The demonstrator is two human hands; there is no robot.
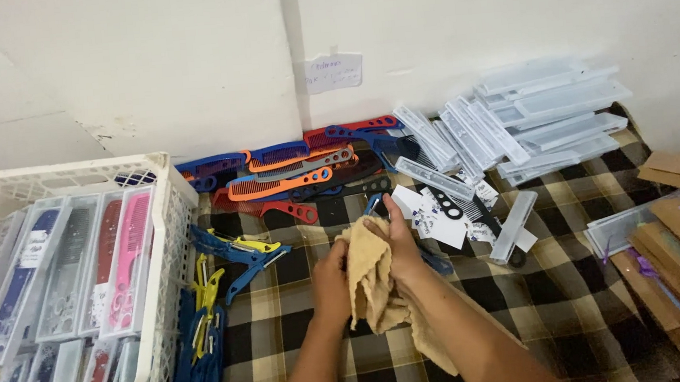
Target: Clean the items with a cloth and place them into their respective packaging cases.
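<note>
Soft crumpled tan cloth (371, 281) in hands (366, 266)

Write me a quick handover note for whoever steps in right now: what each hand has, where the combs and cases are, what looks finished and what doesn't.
Left hand: gripping the tan cloth from the left.
Right hand: closed around the cloth and a blue comb, whose end sticks out above the fingers.
Loose combs lie piled along the wall; empty clear cases are stacked to the right on the checked blanket.
Looks done: cased combs fill the white crate.
Left: the loose pile and the empty cases.
</note>
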